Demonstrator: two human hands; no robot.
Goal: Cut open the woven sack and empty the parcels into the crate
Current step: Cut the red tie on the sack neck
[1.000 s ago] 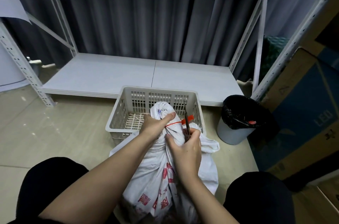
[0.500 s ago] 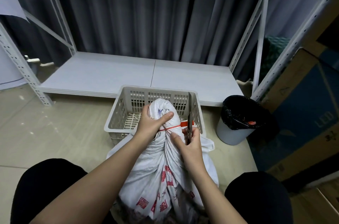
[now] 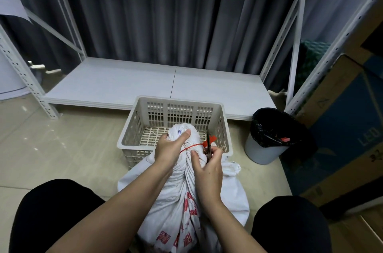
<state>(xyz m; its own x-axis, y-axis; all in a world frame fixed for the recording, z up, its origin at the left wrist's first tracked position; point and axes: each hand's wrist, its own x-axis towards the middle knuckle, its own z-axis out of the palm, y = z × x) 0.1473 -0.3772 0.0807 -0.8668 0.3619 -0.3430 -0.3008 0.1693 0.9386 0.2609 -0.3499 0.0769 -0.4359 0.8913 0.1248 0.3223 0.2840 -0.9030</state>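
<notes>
**Sack neck being held for the cut**

The left hand (image 3: 170, 150) is being wrapped round the bunched neck of the sack (image 3: 186, 201), thumb across the top, probably so the red tie (image 3: 193, 146) is being kept taut. The right hand (image 3: 207, 166) is being curled round the scissors (image 3: 208, 147), whose blades are being held upright just beside the tie. The sack is being kept standing on the floor between the knees, against the near wall of the crate (image 3: 132, 128), likely for easy tipping once it is opened
</notes>
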